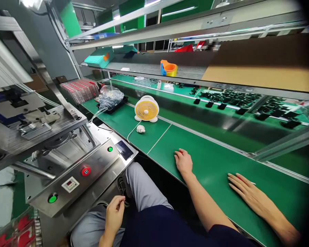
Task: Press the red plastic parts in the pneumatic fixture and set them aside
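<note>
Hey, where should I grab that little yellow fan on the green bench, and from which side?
Take the fan by the top of its round white rim, coming from above. It stands upright on small feet with its yellow grille facing you, so the top edge is free for a grip. Its white cable trails toward the near edge, so lift gently.

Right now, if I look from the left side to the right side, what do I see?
green button → red button → left hand → yellow fan → right hand, flat on the green table → another person's hand
</note>
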`<action>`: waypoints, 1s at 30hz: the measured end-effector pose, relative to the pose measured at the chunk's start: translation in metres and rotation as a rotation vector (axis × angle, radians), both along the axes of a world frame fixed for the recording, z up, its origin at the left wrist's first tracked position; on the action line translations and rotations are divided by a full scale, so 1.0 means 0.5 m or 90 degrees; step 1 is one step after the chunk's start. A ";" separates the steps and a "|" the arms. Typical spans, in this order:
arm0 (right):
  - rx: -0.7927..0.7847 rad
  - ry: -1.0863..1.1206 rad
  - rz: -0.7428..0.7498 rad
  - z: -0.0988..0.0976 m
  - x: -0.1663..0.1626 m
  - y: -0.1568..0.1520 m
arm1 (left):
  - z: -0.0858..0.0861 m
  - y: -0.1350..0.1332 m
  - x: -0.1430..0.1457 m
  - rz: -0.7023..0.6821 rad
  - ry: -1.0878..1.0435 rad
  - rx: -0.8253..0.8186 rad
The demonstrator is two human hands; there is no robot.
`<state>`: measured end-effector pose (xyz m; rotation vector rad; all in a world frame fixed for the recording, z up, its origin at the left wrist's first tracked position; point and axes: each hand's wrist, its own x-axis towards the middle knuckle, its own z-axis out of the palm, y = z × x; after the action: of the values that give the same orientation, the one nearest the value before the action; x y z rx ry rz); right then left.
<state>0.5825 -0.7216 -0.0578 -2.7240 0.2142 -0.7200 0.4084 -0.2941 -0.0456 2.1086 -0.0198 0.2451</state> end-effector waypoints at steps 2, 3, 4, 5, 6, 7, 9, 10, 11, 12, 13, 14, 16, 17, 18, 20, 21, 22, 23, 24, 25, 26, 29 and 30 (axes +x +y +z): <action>0.010 0.038 0.040 0.018 0.046 0.054 | 0.001 -0.002 -0.007 0.015 0.008 -0.004; 0.014 0.054 0.058 0.027 0.069 0.078 | 0.000 -0.002 -0.012 0.018 0.014 -0.005; 0.016 0.066 0.073 0.035 0.092 0.099 | -0.002 -0.002 -0.016 0.019 0.022 -0.006; 0.018 0.074 0.086 0.042 0.115 0.118 | -0.005 -0.002 -0.021 0.019 0.031 -0.007; 0.020 0.081 0.097 0.049 0.136 0.135 | -0.009 -0.002 -0.026 0.021 0.040 -0.009; 0.022 0.090 0.107 0.054 0.156 0.148 | -0.012 -0.003 -0.030 0.026 0.049 -0.013; 0.028 0.112 0.119 0.064 0.185 0.167 | -0.016 -0.005 -0.038 0.037 0.068 -0.024; 0.030 0.122 0.120 0.068 0.193 0.172 | -0.017 -0.007 -0.041 0.044 0.077 -0.033; 0.034 0.132 0.117 0.071 0.197 0.175 | -0.018 -0.008 -0.043 0.050 0.086 -0.041; 0.037 0.141 0.110 0.074 0.197 0.175 | -0.018 -0.010 -0.045 0.056 0.094 -0.049; 0.041 0.149 0.102 0.076 0.193 0.172 | -0.017 -0.011 -0.046 0.063 0.101 -0.056; 0.045 0.155 0.094 0.078 0.187 0.169 | -0.017 -0.011 -0.047 0.071 0.107 -0.062; 0.054 0.161 0.089 0.081 0.170 0.158 | -0.018 -0.011 -0.047 0.080 0.119 -0.068; 0.058 0.159 0.094 0.083 0.162 0.152 | -0.019 -0.009 -0.046 0.082 0.125 -0.069; 0.063 0.154 0.103 0.085 0.155 0.147 | -0.019 -0.007 -0.043 0.081 0.129 -0.070; 0.074 0.128 0.127 0.093 0.145 0.140 | -0.015 -0.001 -0.033 0.073 0.125 -0.068; 0.078 0.110 0.140 0.099 0.141 0.140 | -0.010 0.002 -0.025 0.067 0.117 -0.065; 0.081 0.092 0.153 0.106 0.136 0.143 | 0.000 0.005 -0.015 0.063 0.104 -0.059; 0.084 0.066 0.172 0.115 0.130 0.150 | 0.013 0.008 -0.003 0.060 0.087 -0.051; 0.090 0.024 0.200 0.125 0.123 0.161 | 0.031 0.009 0.010 0.058 0.066 -0.043; 0.100 -0.032 0.242 0.137 0.113 0.176 | 0.053 0.008 0.024 0.055 0.044 -0.035; 0.114 -0.098 0.293 0.150 0.100 0.196 | 0.078 0.006 0.039 0.050 0.021 -0.027; 0.160 -0.275 0.464 0.199 0.051 0.271 | 0.165 -0.011 0.084 0.017 -0.039 -0.012; 0.171 -0.305 0.510 0.216 0.035 0.297 | 0.194 -0.019 0.098 0.005 -0.055 -0.010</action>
<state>0.5998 -0.5733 0.0505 -2.0277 -0.7782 -0.9507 0.4573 -0.3035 0.0513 2.0809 -0.0608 0.3407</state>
